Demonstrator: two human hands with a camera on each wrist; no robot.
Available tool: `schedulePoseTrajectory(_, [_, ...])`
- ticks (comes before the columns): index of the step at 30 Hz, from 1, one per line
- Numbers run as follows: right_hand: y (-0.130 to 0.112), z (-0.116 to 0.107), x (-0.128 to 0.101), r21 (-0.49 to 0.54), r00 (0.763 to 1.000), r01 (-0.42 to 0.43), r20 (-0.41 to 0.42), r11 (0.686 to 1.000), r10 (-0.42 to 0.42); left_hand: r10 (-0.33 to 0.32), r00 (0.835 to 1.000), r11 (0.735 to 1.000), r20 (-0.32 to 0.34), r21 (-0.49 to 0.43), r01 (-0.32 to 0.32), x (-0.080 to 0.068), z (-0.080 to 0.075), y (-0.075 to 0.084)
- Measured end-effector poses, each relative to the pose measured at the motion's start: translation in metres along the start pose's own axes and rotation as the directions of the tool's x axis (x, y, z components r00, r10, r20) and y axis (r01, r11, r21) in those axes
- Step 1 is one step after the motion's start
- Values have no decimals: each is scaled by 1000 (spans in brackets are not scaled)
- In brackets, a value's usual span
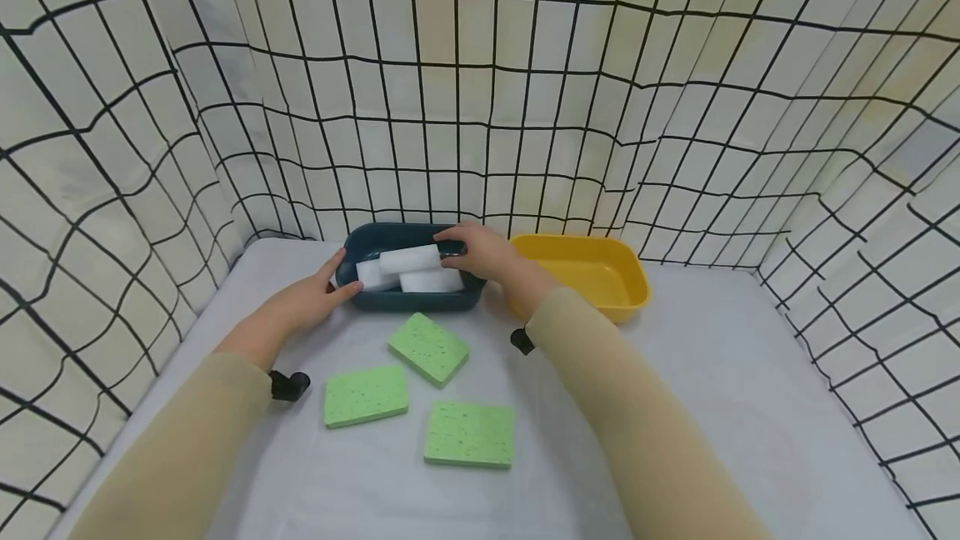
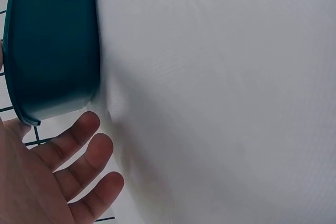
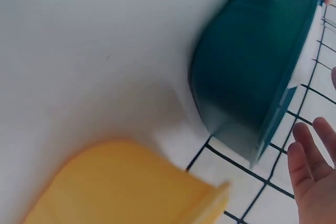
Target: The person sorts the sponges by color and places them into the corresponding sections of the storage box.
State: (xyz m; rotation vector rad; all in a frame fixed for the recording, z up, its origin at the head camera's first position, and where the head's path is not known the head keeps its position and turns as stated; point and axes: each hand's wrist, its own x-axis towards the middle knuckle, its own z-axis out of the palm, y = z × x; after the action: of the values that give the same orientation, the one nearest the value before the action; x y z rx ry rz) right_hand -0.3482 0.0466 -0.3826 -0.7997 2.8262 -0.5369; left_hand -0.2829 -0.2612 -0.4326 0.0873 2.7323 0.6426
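teal plastic, a bin (image 1: 408, 302) sits at the back of the white table (image 1: 720, 373) in the head view, with three white blocks (image 1: 410, 260) inside, one lying across the other two. the left hand (image 1: 311, 300) touches the bin's left end, thumb at the front corner of the rim, forefinger by the back one, spread and clasping nothing. the right hand (image 1: 487, 255) reaches over the right end, thumb and fingers parted beside the top block; whether the thumb touches it, i cannot tell. just right, partly behind the right arm, stands a yellow bin (image 1: 592, 273). three green sponges (image 1: 428, 348) lie apart in front, and black mesh (image 1: 490, 123) surrounds the table.

in the left wrist view, three loosely bent fingers hang free below the teal bin's end.

in the right wrist view, relaxed fingers show beyond the teal bin's rim, gripping nothing visible; the yellow bin is near.
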Motion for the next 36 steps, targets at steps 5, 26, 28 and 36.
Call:
schedulePoseTrajectory(5, [11, -11, -21, 57, 1000, 18, -10, 998, -18, 5, 1000, 1000, 3, -2, -5, 2, 1, -2])
schedulePoseTrajectory(26, [84, -32, -137, 174, 996, 5, -84, 985, 10, 44, 998, 999, -53, 7, -43, -7, -5, -4])
schedulePoseTrajectory(28, [91, -33, -147, 175, 995, 2, -97, 985, 15, 48, 997, 999, -64, 17, -47, -9, -6, -6])
schedulePoseTrajectory(36, [107, -32, -174, 204, 991, -2, -131, 979, 30, 73, 994, 996, -83, 51, -69, -17, -7, -10])
